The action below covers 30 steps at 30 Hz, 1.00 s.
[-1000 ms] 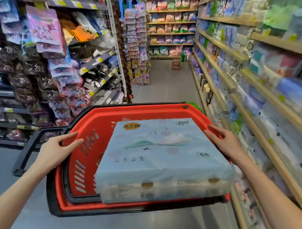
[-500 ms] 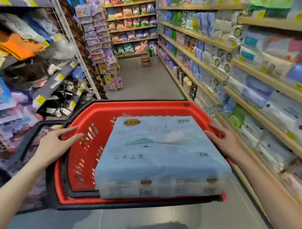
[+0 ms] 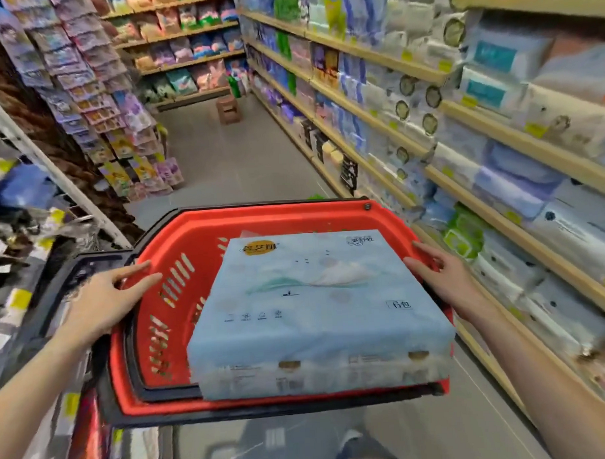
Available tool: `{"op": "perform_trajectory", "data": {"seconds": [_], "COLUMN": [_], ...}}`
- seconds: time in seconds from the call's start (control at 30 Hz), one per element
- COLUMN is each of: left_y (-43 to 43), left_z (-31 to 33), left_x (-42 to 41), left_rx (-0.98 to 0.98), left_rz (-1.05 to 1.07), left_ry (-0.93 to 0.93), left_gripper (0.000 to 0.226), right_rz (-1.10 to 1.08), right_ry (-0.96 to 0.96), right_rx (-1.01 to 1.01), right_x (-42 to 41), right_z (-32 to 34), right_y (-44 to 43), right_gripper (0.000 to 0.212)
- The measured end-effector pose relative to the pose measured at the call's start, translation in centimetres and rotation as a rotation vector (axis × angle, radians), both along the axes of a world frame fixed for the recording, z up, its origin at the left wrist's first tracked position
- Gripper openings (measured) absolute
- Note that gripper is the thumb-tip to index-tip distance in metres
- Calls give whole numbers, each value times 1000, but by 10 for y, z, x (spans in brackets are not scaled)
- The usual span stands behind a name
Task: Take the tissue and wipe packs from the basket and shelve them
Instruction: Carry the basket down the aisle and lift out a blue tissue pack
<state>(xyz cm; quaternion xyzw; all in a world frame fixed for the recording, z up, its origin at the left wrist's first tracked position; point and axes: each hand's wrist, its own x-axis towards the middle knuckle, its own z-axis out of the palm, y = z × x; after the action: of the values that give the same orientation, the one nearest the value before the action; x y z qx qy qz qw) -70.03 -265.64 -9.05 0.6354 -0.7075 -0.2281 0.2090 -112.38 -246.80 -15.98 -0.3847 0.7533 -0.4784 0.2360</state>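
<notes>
A red basket (image 3: pixel 178 240) with a black rim and a black handle jutting out to the left is held up in a shop aisle, above the grey floor (image 3: pixel 237 169). A large pale-blue tissue pack (image 3: pixel 317 297) lies flat in it, filling the right-hand part and rising above the rim, its near edge reaching the basket's near side. The slotted left wall is bare. The left hand (image 3: pixel 104 301) rests on the left rim, palm down, fingers stretched out nearly straight over the edge and curled round nothing. The right hand (image 3: pixel 443 279) lies along the right side, fingers likewise extended and uncurled, their tips at the pack's far right corner. The frame is smeared there, so it seems to touch both the pack and the rim, but I cannot tell which it presses. To the right, just beside the basket, run wooden shelves (image 3: pixel 496 133) stocked with white, blue and green paper packs. On the left hangs a rack of small coloured packets (image 3: pixel 94 109). Far down the aisle a small brown stool (image 3: pixel 227 110) stands on the floor before more shelving.
</notes>
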Motion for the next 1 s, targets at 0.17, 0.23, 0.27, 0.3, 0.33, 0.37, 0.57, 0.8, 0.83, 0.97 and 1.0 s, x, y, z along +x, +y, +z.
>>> {"op": "perform_trajectory", "data": {"seconds": [0.17, 0.23, 0.27, 0.3, 0.33, 0.37, 0.57, 0.8, 0.83, 0.97, 1.0], "left_y": [-90, -130, -150, -170, -193, -217, -337, -462, -471, -486, -487], "left_z": [-7, -8, -10, -11, -15, -18, -26, -29, -35, -62, -73], "left_x": [-46, -69, -80, -91, -102, -114, -179, -285, -300, -365, -379], "left_rx": [31, 22, 19, 31, 48, 54, 134, 231, 252, 303, 324], "left_rz": [-93, -135, -164, -195, -225, -260, -494, -810, -843, -935, -953], "left_ry": [-29, -27, -23, -24, -25, -30, -55, -146, -162, -247, -278], "left_gripper": [42, 41, 41, 41, 42, 42, 40, 34, 34, 43, 47], "right_rz": [-30, -74, -103, -134, -170, -204, -413, -755, -799, -938, -968], "right_ry": [-7, -6, -6, -11, -20, -26, -54, -230, -256, -385, -396], "right_rx": [39, 48, 52, 53, 52, 54, 42, 9, 8, 10, 20], "right_x": [-35, -44, -49, -53, -57, -60, -60, -16, -11, -3, -5], "right_z": [-6, -8, -10, -12, -14, -18, -35, -71, -77, -100, -107], "right_y": [-62, -82, -92, -102, -113, -122, -169, -204, -206, -211, -210], "right_gripper": [52, 52, 52, 51, 50, 50, 50, 54, 55, 54, 54]}}
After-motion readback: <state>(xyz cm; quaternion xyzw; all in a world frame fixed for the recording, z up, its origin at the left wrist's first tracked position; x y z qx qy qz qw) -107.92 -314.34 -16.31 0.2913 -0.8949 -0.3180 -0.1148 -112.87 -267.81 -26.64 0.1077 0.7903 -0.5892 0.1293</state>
